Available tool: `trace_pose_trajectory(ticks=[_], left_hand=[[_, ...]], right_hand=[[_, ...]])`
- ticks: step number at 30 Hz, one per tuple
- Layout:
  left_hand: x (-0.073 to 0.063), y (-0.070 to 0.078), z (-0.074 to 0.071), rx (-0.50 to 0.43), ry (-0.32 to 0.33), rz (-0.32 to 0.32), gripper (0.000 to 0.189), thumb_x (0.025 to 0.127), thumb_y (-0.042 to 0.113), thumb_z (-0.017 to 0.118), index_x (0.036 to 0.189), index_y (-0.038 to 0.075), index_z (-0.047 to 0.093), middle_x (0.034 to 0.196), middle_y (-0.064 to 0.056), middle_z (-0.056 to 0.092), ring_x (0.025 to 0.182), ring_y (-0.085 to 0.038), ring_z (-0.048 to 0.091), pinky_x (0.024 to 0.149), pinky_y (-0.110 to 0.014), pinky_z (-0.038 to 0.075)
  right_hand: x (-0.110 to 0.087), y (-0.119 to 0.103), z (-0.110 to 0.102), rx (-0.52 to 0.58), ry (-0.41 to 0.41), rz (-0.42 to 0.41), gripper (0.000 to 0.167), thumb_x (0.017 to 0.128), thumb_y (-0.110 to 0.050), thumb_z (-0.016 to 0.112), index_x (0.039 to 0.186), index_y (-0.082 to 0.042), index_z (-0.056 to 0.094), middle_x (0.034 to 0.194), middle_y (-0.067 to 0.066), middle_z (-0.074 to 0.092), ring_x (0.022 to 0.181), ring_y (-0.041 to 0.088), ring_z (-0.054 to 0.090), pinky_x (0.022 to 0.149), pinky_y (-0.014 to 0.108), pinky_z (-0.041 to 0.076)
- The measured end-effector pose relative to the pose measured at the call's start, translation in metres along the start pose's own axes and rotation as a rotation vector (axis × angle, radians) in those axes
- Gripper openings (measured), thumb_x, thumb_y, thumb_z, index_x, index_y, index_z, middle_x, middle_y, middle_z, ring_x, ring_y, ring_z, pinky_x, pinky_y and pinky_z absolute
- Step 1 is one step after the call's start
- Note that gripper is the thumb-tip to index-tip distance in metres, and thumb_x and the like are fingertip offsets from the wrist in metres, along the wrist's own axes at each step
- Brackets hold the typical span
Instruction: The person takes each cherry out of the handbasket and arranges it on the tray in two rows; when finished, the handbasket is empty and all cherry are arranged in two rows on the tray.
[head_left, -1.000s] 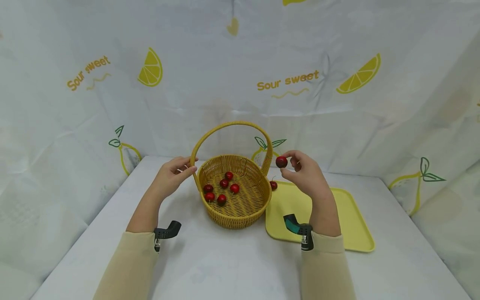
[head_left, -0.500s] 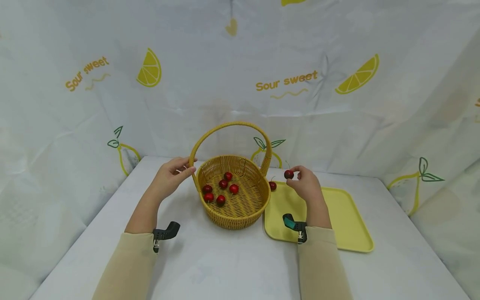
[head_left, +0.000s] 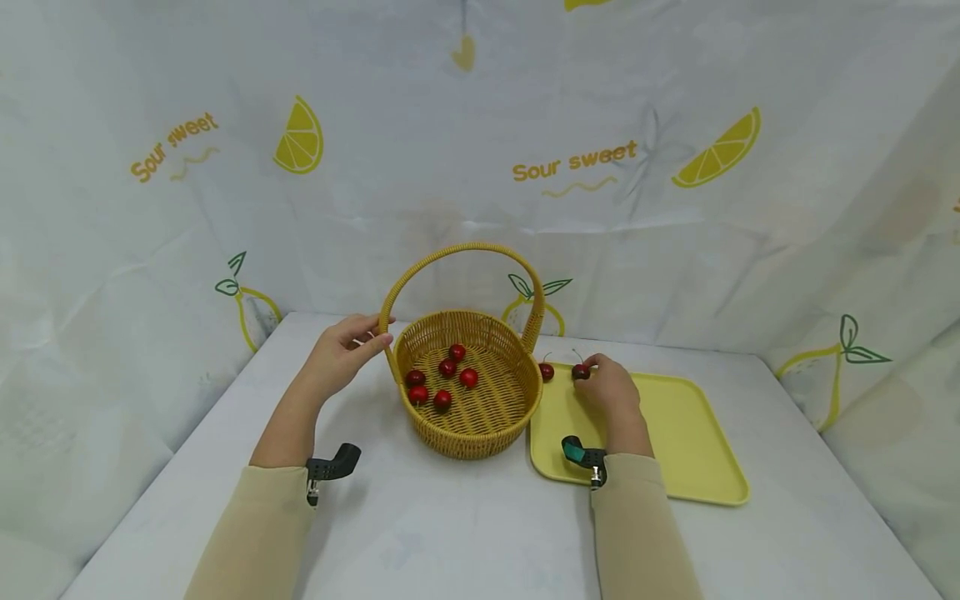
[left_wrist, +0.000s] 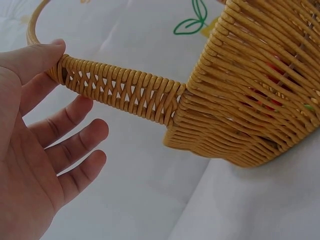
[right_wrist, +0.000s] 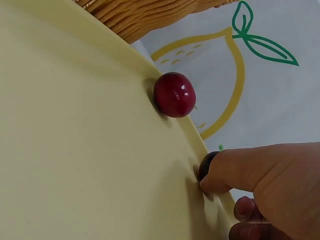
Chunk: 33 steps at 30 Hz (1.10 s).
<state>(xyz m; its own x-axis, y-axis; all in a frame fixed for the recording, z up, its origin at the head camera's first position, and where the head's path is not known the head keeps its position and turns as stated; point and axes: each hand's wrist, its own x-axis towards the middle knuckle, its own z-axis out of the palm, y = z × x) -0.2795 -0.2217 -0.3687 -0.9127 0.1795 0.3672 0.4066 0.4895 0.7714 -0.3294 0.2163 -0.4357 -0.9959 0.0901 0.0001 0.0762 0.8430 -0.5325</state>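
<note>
My left hand (head_left: 341,357) pinches the handle (left_wrist: 125,90) of a yellow-brown wicker basket (head_left: 468,444) between thumb and forefinger, its other fingers loosely spread. Several red cherries (head_left: 442,401) lie inside the basket, mostly toward its left. At the back of a pale yellow tray (head_left: 678,433), my right hand (head_left: 613,392) holds a dark red cherry (head_left: 580,372) between thumb and fingers, low by the rim. Much of that cherry is hidden behind the thumb in the right wrist view. Another cherry (right_wrist: 174,95) with a stem rests in the tray's back left corner.
The basket stands on a white-covered table (head_left: 450,525), with the tray close on its right. A white cloth (head_left: 420,125) printed with lemons hangs behind and at the sides. A black wrist mount (head_left: 333,463) sticks out from each sleeve.
My right hand has come down and a little to the right with the cherry, from above the tray's back edge to the tray. The left hand and basket stay where they were.
</note>
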Motion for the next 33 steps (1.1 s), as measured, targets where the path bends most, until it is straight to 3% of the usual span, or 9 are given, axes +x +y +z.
trace_pose_trajectory(ticks=[4, 11, 16, 21, 26, 33], left_hand=[[0.001, 0.001, 0.000, 0.000, -0.003, 0.006, 0.033, 0.102, 0.028, 0.067, 0.130, 0.010, 0.071, 0.107, -0.008, 0.065, 0.100, -0.024, 0.059, 0.089, -0.044, 0.049], [0.001, 0.003, 0.000, 0.008, -0.010, -0.004, 0.035, 0.102, 0.030, 0.067, 0.131, 0.011, 0.070, 0.108, -0.008, 0.065, 0.100, -0.024, 0.059, 0.088, -0.044, 0.049], [0.000, 0.003, 0.000, 0.016, -0.008, -0.006, 0.035, 0.103, 0.030, 0.066, 0.131, 0.011, 0.070, 0.107, -0.007, 0.065, 0.100, -0.024, 0.059, 0.088, -0.044, 0.049], [0.000, 0.001, 0.000, 0.012, -0.004, -0.003, 0.034, 0.102, 0.029, 0.067, 0.131, 0.011, 0.071, 0.107, -0.008, 0.064, 0.100, -0.024, 0.059, 0.088, -0.044, 0.049], [-0.001, 0.000, 0.000, 0.015, -0.002, -0.006, 0.035, 0.102, 0.030, 0.067, 0.131, 0.011, 0.071, 0.106, -0.008, 0.064, 0.098, -0.024, 0.059, 0.086, -0.043, 0.049], [0.000, 0.001, 0.000, 0.023, 0.000, -0.019, 0.036, 0.102, 0.032, 0.067, 0.131, 0.011, 0.070, 0.106, -0.008, 0.064, 0.098, -0.024, 0.059, 0.086, -0.043, 0.049]], right_hand=[[-0.001, 0.002, -0.001, 0.023, -0.003, -0.007, 0.039, 0.089, -0.018, 0.066, 0.124, -0.003, 0.060, 0.117, 0.024, 0.063, 0.098, 0.038, 0.055, 0.087, 0.051, 0.045], [-0.004, -0.006, -0.019, 0.072, -0.040, -0.041, 0.057, 0.090, -0.012, 0.066, 0.142, 0.003, 0.049, 0.132, 0.033, 0.054, 0.107, 0.041, 0.055, 0.097, 0.056, 0.045], [-0.014, -0.029, -0.042, 0.143, -0.011, -0.097, 0.057, 0.095, -0.015, 0.064, 0.147, 0.002, 0.046, 0.129, 0.033, 0.053, 0.103, 0.041, 0.055, 0.087, 0.054, 0.048], [-0.027, -0.050, -0.058, 0.208, 0.027, -0.148, 0.054, 0.096, -0.018, 0.061, 0.147, -0.004, 0.049, 0.116, 0.021, 0.051, 0.083, 0.030, 0.048, 0.072, 0.043, 0.042], [-0.040, -0.075, -0.062, 0.300, 0.062, -0.212, 0.048, 0.097, -0.017, 0.060, 0.143, -0.007, 0.052, 0.103, 0.011, 0.043, 0.065, 0.021, 0.040, 0.061, 0.036, 0.037], [-0.055, -0.111, -0.057, 0.360, 0.076, -0.315, 0.041, 0.097, -0.013, 0.061, 0.137, -0.008, 0.058, 0.102, 0.011, 0.044, 0.066, 0.022, 0.040, 0.055, 0.034, 0.036]])
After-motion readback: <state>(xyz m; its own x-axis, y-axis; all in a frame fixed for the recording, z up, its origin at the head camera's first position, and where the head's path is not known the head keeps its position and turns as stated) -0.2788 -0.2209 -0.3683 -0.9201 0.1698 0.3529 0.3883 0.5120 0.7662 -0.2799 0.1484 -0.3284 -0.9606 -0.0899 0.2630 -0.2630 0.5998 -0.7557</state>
